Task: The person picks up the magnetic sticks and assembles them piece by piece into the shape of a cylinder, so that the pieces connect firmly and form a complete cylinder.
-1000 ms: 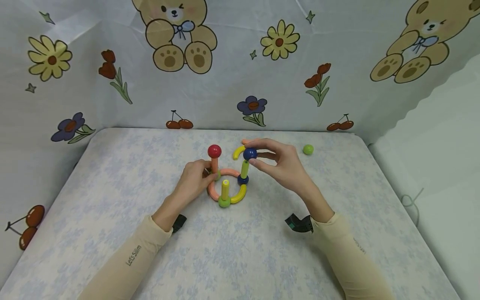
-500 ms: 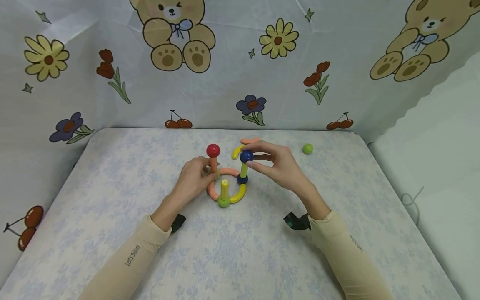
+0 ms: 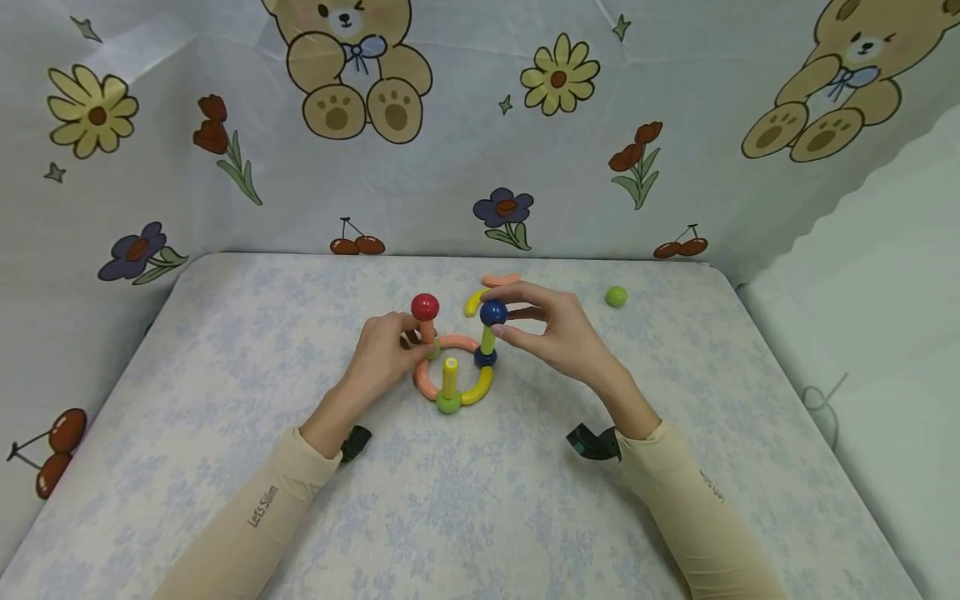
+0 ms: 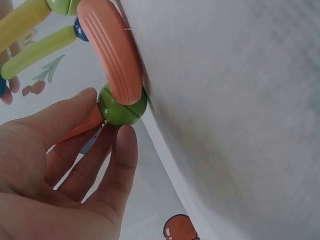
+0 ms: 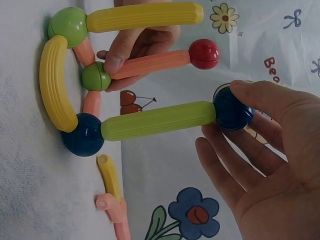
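A ring of curved orange and yellow bars (image 3: 477, 390) joined by balls lies on the table. Three rods rise from it: a yellow rod (image 3: 450, 381), an orange rod (image 5: 155, 64) topped by a red ball (image 3: 424, 307), and a light green rod (image 5: 159, 121). My left hand (image 3: 385, 354) pinches the orange rod low down, right by its green base ball (image 4: 120, 112). Thumb and fingers of my right hand (image 3: 558, 329) hold a dark blue ball (image 5: 233, 108) at the top of the light green rod. A second blue ball (image 5: 84, 135) joins that rod to the ring.
Behind the ring lie a loose yellow curved bar (image 3: 474, 304) and orange curved pieces (image 3: 501, 280), partly behind my right hand. A loose green ball (image 3: 616, 296) rests at the back right. A printed cloth (image 3: 435, 183) hangs behind the table.
My right hand has moved slightly left and down, bringing the blue ball from beside the light green rod's tip onto its end. The red ball has dipped slightly; my left hand keeps its hold.
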